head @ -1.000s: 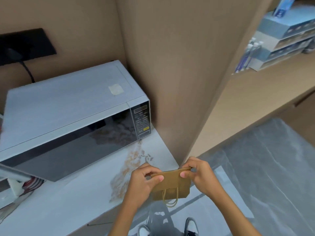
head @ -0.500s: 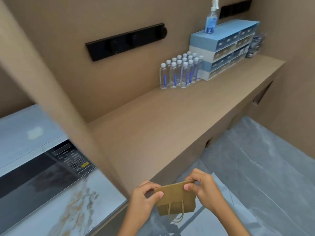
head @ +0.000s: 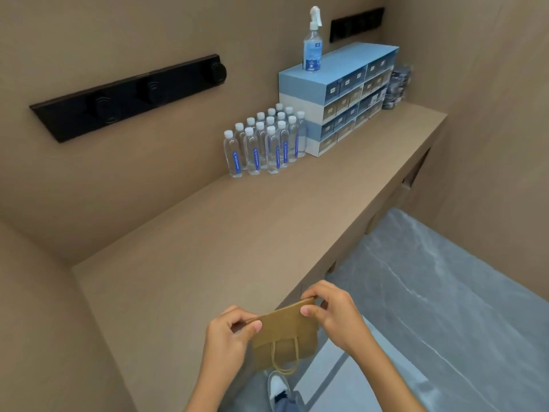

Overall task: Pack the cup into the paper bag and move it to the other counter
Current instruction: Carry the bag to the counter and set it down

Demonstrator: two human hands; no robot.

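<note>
Brown kraft paper makes up the paper bag (head: 283, 331), which hangs in the air just off the near edge of the long tan desk (head: 237, 233), over the grey floor (head: 430, 292); the left hand (head: 227, 337) pinches its top left corner and the right hand (head: 334, 312) its top right corner, fingers (head: 309, 311) closed on the folded upper rim; a twisted paper handle (head: 285, 356) dangles down the front. I judge it light and thin, stiff enough to hold shape yet easy to crease or tear, so the rim corners or the handles are the sound places to hold, with a hand under the base if the load is weighty. The cup cannot be seen; whether it sits inside cannot be told, since the mouth is pressed shut. The bag's back face and lower left corner are hidden, and the labels on the water bottles (head: 264, 144) at the far wall are too small to read.
</note>
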